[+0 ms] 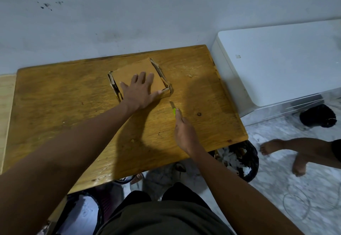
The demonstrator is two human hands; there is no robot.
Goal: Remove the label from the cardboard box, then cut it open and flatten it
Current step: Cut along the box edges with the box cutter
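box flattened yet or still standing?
Still standing. The cardboard box keeps its height on the table, side walls visible, though the corners look split. The left hand presses flat on top.

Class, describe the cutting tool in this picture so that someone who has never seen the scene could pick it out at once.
Start at the wooden table against the wall, where the left hand presses flat on the cardboard box. Just right of the box's near corner, the right hand grips the knife, pointed towards the box. Its bright yellow-green handle is the only vivid colour on the table.
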